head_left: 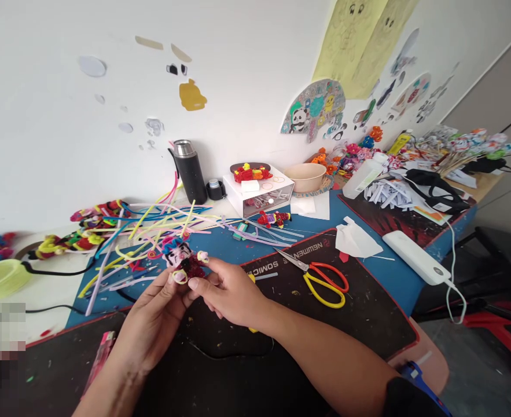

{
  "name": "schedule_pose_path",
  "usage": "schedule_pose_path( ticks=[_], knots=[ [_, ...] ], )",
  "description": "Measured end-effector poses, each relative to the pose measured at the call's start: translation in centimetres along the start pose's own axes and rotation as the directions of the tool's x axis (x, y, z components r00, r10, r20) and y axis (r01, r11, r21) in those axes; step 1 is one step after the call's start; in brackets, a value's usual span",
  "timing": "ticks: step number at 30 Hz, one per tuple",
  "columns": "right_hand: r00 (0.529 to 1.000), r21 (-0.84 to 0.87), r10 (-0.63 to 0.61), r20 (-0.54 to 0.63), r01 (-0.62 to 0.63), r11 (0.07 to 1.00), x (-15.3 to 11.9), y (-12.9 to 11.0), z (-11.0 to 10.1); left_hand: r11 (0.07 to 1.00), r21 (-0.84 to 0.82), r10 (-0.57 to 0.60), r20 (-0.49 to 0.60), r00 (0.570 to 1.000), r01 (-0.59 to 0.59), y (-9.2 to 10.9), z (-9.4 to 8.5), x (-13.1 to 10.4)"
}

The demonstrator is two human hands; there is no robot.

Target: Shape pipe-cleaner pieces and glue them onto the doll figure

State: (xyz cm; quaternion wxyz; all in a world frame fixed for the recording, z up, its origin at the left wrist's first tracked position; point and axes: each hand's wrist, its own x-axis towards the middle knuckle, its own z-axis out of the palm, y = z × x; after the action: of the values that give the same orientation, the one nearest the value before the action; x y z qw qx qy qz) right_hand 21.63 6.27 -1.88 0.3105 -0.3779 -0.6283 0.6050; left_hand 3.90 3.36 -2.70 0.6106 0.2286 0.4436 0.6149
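A small fuzzy doll (180, 258) with a pale face, black beard, blue and pink headpiece and dark red body is held upright above the black mat. My left hand (157, 310) cups it from the left and below, thumb at its front. My right hand (231, 289) pinches its lower right side, with fingertips near the doll's raised arm. The fingers partly hide the doll's lower body. To the right, scissors (320, 282) with red and yellow handles lie half open on the mat (368, 318).
Loose pipe cleaners (151, 223) spread behind my hands. More fuzzy dolls (70, 242) lie at the left. A black thermos (189, 174), a white drawer box (261, 194) and a beige bowl (306, 176) stand by the wall. A white power strip (415, 256) is at the right.
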Motion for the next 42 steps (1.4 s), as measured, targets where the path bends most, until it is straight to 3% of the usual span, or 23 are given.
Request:
schedule_pose_path(
  ticks=[15, 25, 42],
  knots=[
    [0.999, -0.012, -0.014, -0.04, 0.014, 1.0, 0.0, -0.1, -0.1, 1.0, 0.029, 0.003, 0.005, 1.0, -0.003, -0.3, -0.7, 0.2],
    [0.996, -0.087, 0.011, -0.09, -0.019, 0.996, 0.0, -0.6, 0.0, 0.998, 0.061, 0.004, -0.028, 1.0, -0.002, 0.3, -0.1, -0.1],
    [0.995, -0.034, 0.03, -0.09, -0.033, 0.999, -0.1, -0.9, -0.1, 0.995, 0.095, 0.026, -0.045, 0.999, -0.021, -0.2, -1.0, 0.1]
  ],
)
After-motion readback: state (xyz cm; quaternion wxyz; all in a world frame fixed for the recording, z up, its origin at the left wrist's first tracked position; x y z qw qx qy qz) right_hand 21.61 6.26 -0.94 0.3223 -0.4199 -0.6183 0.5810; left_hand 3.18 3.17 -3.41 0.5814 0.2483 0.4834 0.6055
